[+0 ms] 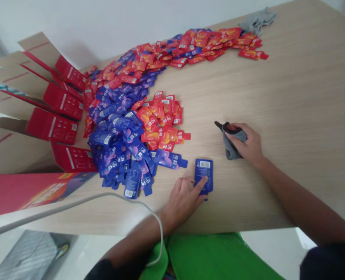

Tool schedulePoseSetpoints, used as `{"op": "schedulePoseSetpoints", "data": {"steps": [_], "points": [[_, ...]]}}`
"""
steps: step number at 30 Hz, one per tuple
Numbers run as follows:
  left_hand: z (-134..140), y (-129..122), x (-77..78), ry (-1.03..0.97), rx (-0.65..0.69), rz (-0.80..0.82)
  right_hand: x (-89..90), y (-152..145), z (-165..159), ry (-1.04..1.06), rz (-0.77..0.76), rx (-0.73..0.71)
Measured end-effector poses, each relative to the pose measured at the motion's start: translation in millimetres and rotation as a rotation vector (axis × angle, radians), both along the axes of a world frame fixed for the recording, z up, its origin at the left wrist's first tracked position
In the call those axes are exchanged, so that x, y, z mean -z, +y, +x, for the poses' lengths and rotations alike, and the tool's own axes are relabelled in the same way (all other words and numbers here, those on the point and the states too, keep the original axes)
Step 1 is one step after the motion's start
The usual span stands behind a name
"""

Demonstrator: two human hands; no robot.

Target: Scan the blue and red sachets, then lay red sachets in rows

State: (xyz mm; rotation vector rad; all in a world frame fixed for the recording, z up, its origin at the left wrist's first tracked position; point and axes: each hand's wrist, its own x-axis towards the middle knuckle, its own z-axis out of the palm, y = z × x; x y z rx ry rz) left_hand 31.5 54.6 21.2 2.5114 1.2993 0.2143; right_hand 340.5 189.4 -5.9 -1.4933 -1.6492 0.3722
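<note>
My left hand rests at the near side of the table, its index finger and thumb stretched apart over a single blue sachet. That sachet lies flat, barcode side up, with the index fingertip on its surface. To the right, my right hand is closed round a bunched grey cloth with black edging, held at the tabletop. Left of the lone sachet spreads a heap of blue sachets. A smaller cluster of red-orange sachets lies against it.
A long mixed pile of red and blue sachets runs along the back wall. Beyond its end is a crumpled grey cloth. Several open red cartons stand at left. A pale cable crosses the front left, above the table.
</note>
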Motion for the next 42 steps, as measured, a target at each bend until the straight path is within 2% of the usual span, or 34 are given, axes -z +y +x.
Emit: {"op": "schedulePoseSetpoints", "data": {"steps": [3, 7, 9, 11, 14, 17, 19, 22, 25, 27, 29, 31, 32, 34, 35, 37, 39, 42], "points": [[-8.3, -22.8, 12.2, -0.041, 0.153, 0.105, -8.2, -3.2, 2.4, -0.054, -0.004, -0.019], [-15.1, -41.0, 21.3, -0.113, 0.281, 0.196, -35.6, -20.3, -3.2, -0.127, 0.001, -0.074], [-15.2, -43.8, 21.7, -0.146, 0.291, 0.209, -48.9, -35.6, -15.5, -0.162, -0.017, -0.179], [-14.4, -44.5, 21.6, -0.174, 0.287, 0.2, -54.3, -54.1, -33.7, -0.217, -0.037, -0.372], [-13.8, -45.2, 22.9, -0.214, 0.288, 0.184, -43.6, -80.3, -62.7, -0.373, -0.025, -0.697], [-14.3, -46.6, 25.9, -0.252, 0.293, 0.185, -23.3, -89.7, -79.9, -0.506, 0.018, -0.825], [-14.5, -46.8, 27.7, -0.252, 0.301, 0.193, -14.4, -80.1, -83.0, -0.527, 0.023, -0.817], [-14.3, -45.3, 28.6, -0.236, 0.316, 0.207, -12.4, -44.4, -80.6, -0.548, -0.018, -0.756], [-13.9, -43.1, 28.0, -0.24, 0.319, 0.207, -22.5, -3.6, -73.7, -0.621, -0.042, -0.652], [-13.5, -42.4, 27.7, -0.252, 0.312, 0.196, -34.7, 10.7, -67.4, -0.617, -0.015, -0.541], [-12.8, -42.4, 27.9, -0.266, 0.299, 0.19, -48.7, 6.4, -62.3, -0.522, 0.037, -0.421], [-12.0, -42.8, 28.4, -0.278, 0.285, 0.19, -59.3, -16.3, -61.7, -0.399, 0.083, -0.382], [-11.7, -43.1, 28.6, -0.283, 0.28, 0.191, -61.5, -32.3, -63.6, -0.369, 0.088, -0.427], [-11.5, -43.6, 28.8, -0.299, 0.265, 0.189, -58.1, -65.8, -71.4, -0.387, 0.098, -0.632], [-11.6, -43.7, 28.8, -0.309, 0.26, 0.184, -52.9, -80.0, -76.3, -0.429, 0.083, -0.728], [-11.7, -43.4, 28.5, -0.322, 0.255, 0.179, -38.8, -96.8, -85.4, -0.483, 0.06, -0.811], [-11.4, -42.5, 28.2, -0.326, 0.261, 0.177, -25.2, -93.9, -90.2, -0.512, 0.017, -0.799], [-9.8, -40.6, 27.8, -0.337, 0.259, 0.183, -15.0, -58.5, -86.9, -0.565, -0.044, -0.703]]}}
